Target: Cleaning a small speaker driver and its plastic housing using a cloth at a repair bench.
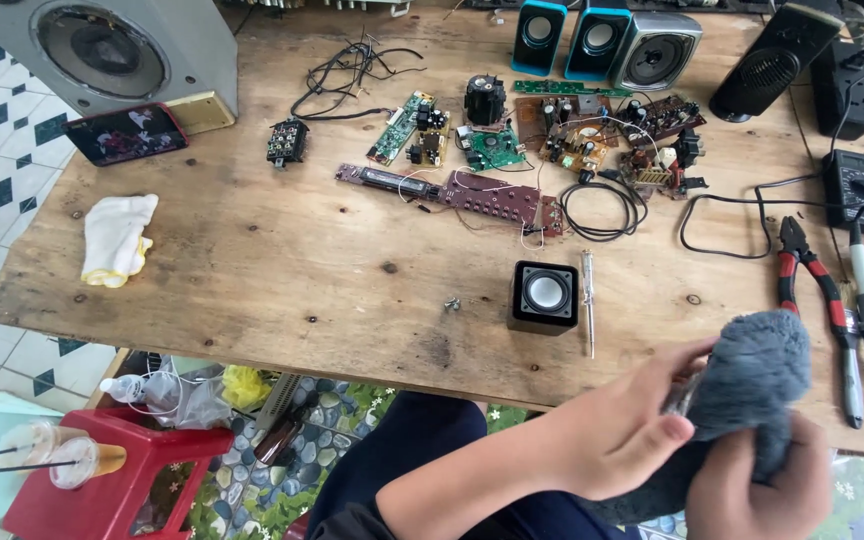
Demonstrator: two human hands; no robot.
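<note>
left hand [622,430] pinches a small thing half hidden in the grey cloth [747,385] | right hand [757,485] cups the cloth from below, fingers closed on it | both at the table's [282,270] near edge | small black speaker [544,296] and screwdriver [588,300] just beyond | pliers [810,280] to the right

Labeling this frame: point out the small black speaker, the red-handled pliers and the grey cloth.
small black speaker [544,295], head view, on its round cone.
red-handled pliers [810,275], head view, on the handles below the joint.
grey cloth [752,375], head view, on its fuzzy upper fold.

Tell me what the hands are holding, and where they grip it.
Both hands, left and right, clutch a grey cloth bunched between them; something small inside it cannot be identified.
</note>
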